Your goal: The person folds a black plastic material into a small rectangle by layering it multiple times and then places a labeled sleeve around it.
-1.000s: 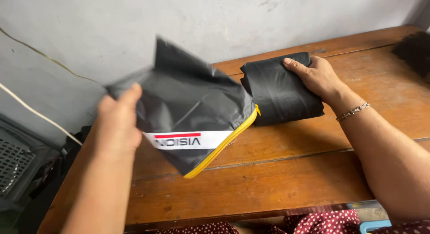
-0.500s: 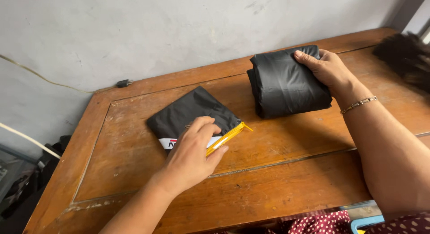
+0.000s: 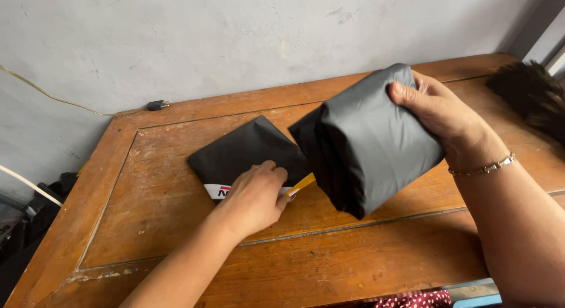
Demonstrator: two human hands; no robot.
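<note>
Nearest us, a patterned red cloth (image 3: 412, 298) shows below the wooden table (image 3: 176, 267). Our left hand (image 3: 254, 197) rests fingers curled on the flat black pouch (image 3: 244, 149), at its yellow edge (image 3: 302, 184). Our right hand (image 3: 438, 111) grips the folded black bundle (image 3: 368, 140), lifted above the table and hiding part of the pouch. Farther back lie a dark brush (image 3: 532, 96) and a cable (image 3: 70, 102).

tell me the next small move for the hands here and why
Probably the left hand should pull open the yellow-edged mouth of the flat dark fabric pouch on the wooden table: it pinches that edge, while the right hand holds the folded dark grey fabric bundle lifted beside it.
</note>
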